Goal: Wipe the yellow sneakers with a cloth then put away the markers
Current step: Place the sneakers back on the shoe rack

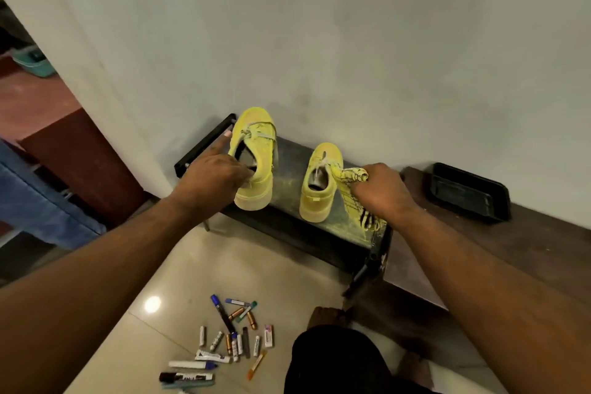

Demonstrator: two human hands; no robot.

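1. Yellow sneakers: both stand on a low black bench (289, 166) against the wall, toes toward the wall, heels toward you. The left sneaker (256, 157) sits at the bench's left end; the right sneaker (319, 184) sits near the middle, apart from the first.
2. Your left hand (212, 174) rests at the heel opening of the left sneaker. The index finger extends along the shoe's outer side; the other fingers curl over the collar and appear to hold it.
3. Your right hand (382, 192) grips a yellow cloth with dark stripes (353, 190), fingers closed round it. The bunched upper end of the cloth touches the right sneaker's outer side near the laces; the loose end hangs down onto the bench top.
4. Markers (224, 342) lie scattered on the pale tiled floor (166, 269) below the bench, together with several small batteries; none is in either hand.
5. A black tray (468, 192) stands on a brown ledge (527, 246) to the right of the bench, against the wall.
6. The bench top shows a dusty, scuffed surface between the shoes.
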